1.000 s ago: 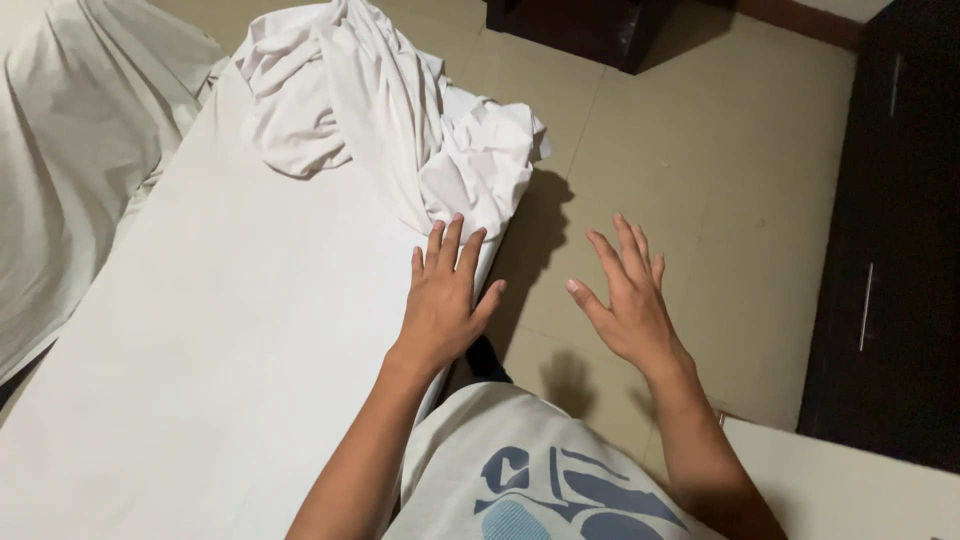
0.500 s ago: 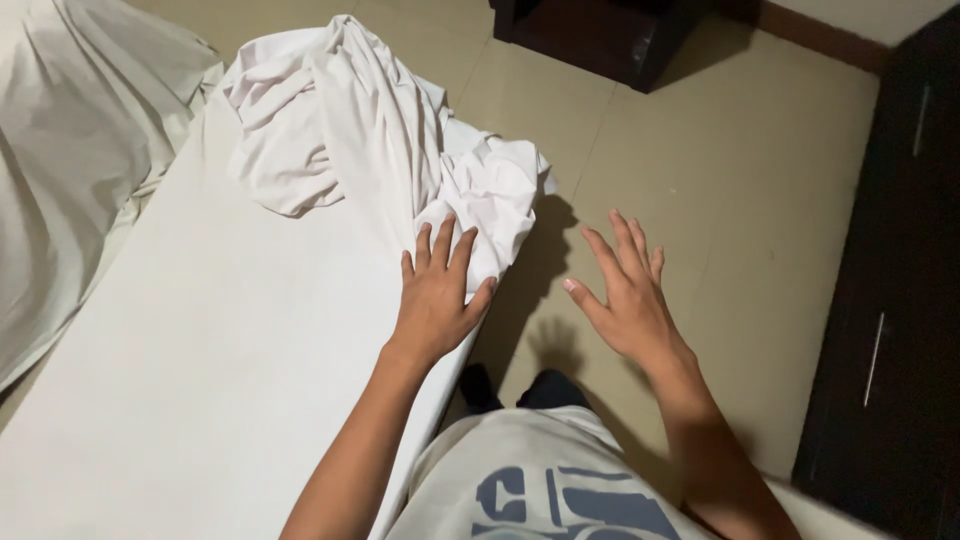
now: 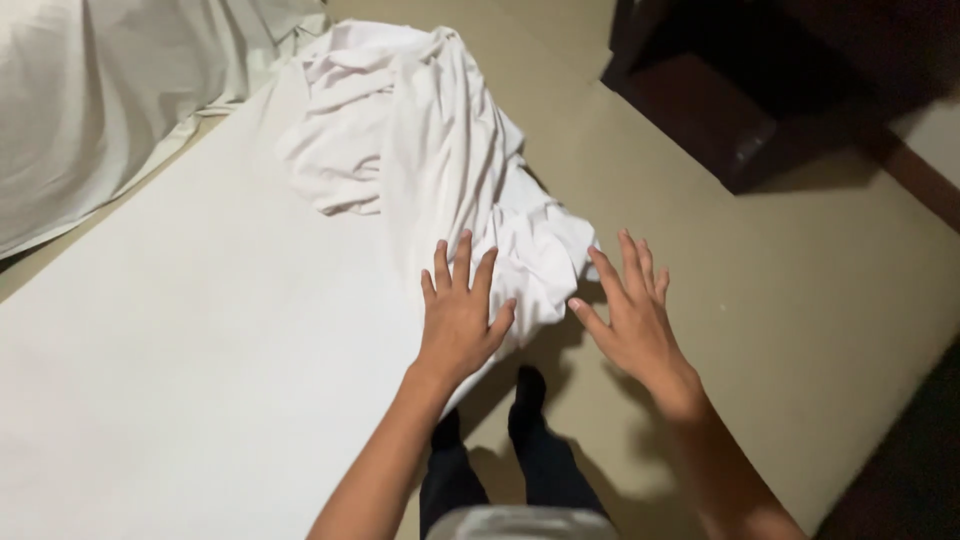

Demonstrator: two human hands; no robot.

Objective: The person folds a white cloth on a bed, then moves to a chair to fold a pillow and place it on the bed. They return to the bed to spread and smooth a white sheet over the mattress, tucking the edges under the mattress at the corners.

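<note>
A crumpled white sheet (image 3: 420, 140) lies bunched along the far right side of a bare white mattress (image 3: 180, 360). My left hand (image 3: 460, 315) is flat with fingers spread at the mattress's right edge, touching the lower folds of the sheet. Just to the right, my right hand (image 3: 630, 320) hovers open over the floor, its fingers close to the hanging corner of the sheet. Neither hand holds anything.
A second white cloth (image 3: 110, 100) drapes over something at the upper left. A dark wooden piece of furniture (image 3: 760, 90) stands at the upper right. Beige floor (image 3: 800, 330) runs along the mattress's right side, where my dark-trousered legs (image 3: 520, 450) stand.
The view has tipped further down and closer to the sheet. Both hands have moved forward toward the sheet, and my right hand is now nearer its hanging corner.
</note>
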